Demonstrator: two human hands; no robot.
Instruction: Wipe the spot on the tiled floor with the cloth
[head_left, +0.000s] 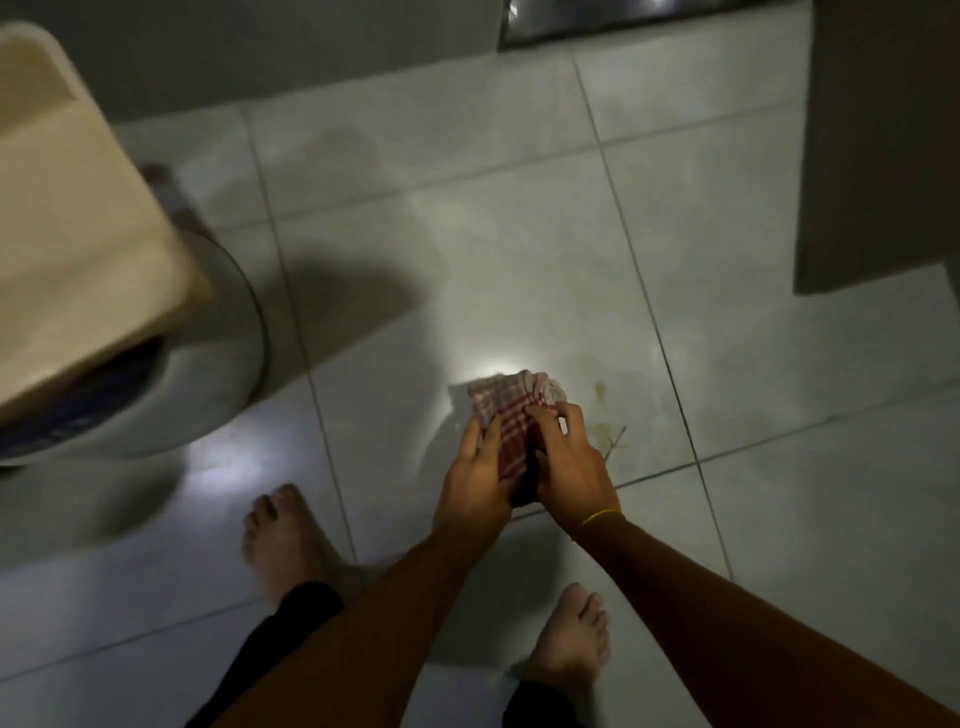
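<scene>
We hold the bunched red-and-white checked cloth between both hands, the left hand cupping its side and the right hand pinching its top, above the pale glossy tiled floor. The yellowish smeared spot lies just right of our right hand, near a grout line. We should fold a flat pad, press down, and sweep across the whole smear.
</scene>
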